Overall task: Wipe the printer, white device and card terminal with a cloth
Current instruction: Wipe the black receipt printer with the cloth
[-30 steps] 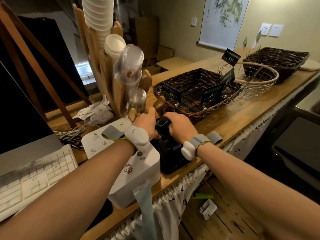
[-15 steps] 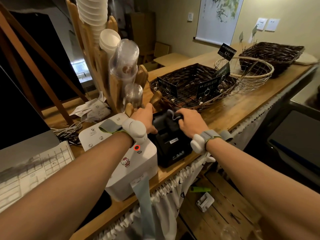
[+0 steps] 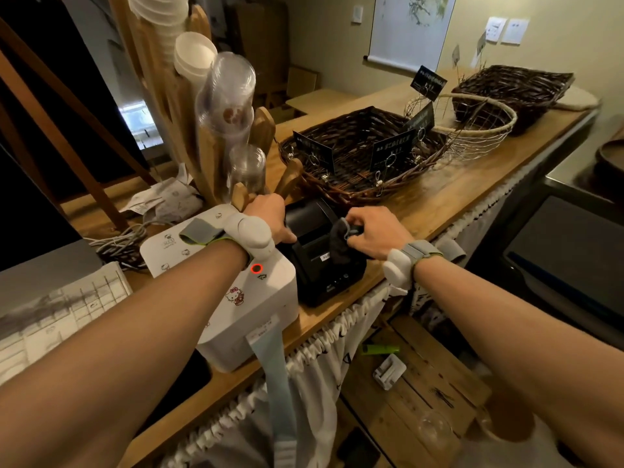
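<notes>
The right hand [image 3: 374, 233] is pinching the cloth [image 3: 337, 248] against the printer [image 3: 320, 276] with curled fingers, while the left hand [image 3: 268, 214] is clasping its side.

The wooden counter [image 3: 435, 211] is bearing a keyboard [image 3: 50, 315], cables [image 3: 118, 243], a cup rack [image 3: 206, 163], the white device [image 3: 250, 309], the printer [image 3: 320, 268] and baskets [image 3: 358, 190].

The right hand [image 3: 373, 233] pinches a dark cloth [image 3: 338, 244] against the black printer [image 3: 320, 251]; the left hand [image 3: 270, 216] holds the printer's side.
</notes>
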{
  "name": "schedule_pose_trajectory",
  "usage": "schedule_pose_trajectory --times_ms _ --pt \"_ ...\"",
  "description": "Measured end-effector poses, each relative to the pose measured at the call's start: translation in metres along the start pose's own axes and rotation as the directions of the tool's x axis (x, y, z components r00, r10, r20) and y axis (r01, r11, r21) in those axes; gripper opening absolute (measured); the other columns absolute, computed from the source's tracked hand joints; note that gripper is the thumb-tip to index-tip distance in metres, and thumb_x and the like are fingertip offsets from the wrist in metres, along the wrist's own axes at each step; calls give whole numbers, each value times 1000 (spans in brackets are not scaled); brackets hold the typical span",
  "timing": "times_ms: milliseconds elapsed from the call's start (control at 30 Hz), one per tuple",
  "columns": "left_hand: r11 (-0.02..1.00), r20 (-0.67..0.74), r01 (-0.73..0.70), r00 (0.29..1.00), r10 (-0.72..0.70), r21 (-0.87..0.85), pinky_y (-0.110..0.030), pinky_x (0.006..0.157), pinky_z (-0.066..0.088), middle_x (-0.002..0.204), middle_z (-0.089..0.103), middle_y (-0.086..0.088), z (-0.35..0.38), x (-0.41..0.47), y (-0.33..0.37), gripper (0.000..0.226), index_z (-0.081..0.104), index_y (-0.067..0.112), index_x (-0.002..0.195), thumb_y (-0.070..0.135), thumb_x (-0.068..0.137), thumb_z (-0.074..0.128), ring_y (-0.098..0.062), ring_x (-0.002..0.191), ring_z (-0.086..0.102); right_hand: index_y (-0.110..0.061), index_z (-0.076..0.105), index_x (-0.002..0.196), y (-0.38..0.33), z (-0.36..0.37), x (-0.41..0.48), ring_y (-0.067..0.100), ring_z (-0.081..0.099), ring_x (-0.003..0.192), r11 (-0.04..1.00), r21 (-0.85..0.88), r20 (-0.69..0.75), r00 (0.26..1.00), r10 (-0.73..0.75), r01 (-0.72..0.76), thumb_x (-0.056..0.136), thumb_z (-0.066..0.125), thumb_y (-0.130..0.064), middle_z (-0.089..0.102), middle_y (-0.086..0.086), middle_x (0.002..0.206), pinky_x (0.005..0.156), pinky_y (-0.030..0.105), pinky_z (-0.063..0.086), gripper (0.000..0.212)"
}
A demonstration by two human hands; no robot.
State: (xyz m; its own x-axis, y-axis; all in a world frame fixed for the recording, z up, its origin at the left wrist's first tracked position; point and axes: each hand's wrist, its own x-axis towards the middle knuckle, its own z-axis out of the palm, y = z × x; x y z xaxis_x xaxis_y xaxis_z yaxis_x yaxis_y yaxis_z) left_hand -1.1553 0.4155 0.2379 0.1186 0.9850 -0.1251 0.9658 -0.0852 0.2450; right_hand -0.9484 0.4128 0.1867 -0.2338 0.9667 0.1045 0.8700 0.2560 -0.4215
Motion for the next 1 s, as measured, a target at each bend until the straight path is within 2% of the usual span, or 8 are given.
schedule_pose_trajectory --times_ms 133,267,400,567,733,867,933,1000 --pt "1000 15 -1 1000 1 15 -35 87 53 119 65 -15 -2 0 4 57 61 -1 123 30 78 78 -30 107 63 -20 65 108 -17 8 11 23 54 99 999 51 -70 998 -2 6 83 61 -20 54 7 110 87 35 45 25" --pt "1000 18 -5 1000 4 29 -35 86 54 118 66 -15 -3 -1 3 57 61 0 123 31 78 77 -29 105 64 -23 61 89 4 8 -9 23 59 92 998 62 31 999 26 -28 77 67 -20 57 1 94 72 29 44 14" --pt "999 26 -4 1000 3 39 -34 82 53 114 66 -14 -4 -2 6 56 61 0 123 31 79 76 -24 90 60 -23 65 95 -12 13 3 15 52 92 973 219 -134 986 100 -69 78 67 -19 55 0 102 80 27 44 18" --pt "999 35 8 999 -9 31 -32 75 53 108 68 -13 -4 -2 2 50 63 0 116 30 78 77 -22 82 57 -20 57 83 7 24 -20 23 58 86 979 149 4 990 140 -139 76 64 -20 57 1 89 69 29 43 9" --pt "1000 61 2 998 -3 22 -29 64 45 90 62 -9 -7 -2 5 34 58 5 89 31 78 77 -23 78 58 -25 63 102 -9 22 -5 15 49 91 980 178 -123 985 117 -94 82 64 -22 51 -1 103 79 28 41 20" --pt "999 58 -3 998 1 33 -30 70 51 105 69 -12 -5 -2 3 38 64 4 101 32 78 77 -25 88 64 -21 62 101 1 21 -17 24 57 99 975 131 -117 974 196 -181 83 62 -19 57 5 107 77 28 42 18" --pt "1000 45 -8 999 7 25 -31 70 51 104 70 -14 -4 -1 3 34 65 3 96 29 78 77 -24 82 62 -23 64 106 -27 29 -15 20 54 100 996 93 -120 992 27 -16 83 63 -19 53 2 110 81 27 42 24" --pt "1000 49 -12 999 11 20 -34 75 54 104 70 -15 -4 1 5 37 67 0 101 28 78 77 -26 85 64 -23 65 111 -48 37 -22 19 53 100 981 41 -15 982 -187 188 82 64 -20 52 1 112 85 29 43 29"
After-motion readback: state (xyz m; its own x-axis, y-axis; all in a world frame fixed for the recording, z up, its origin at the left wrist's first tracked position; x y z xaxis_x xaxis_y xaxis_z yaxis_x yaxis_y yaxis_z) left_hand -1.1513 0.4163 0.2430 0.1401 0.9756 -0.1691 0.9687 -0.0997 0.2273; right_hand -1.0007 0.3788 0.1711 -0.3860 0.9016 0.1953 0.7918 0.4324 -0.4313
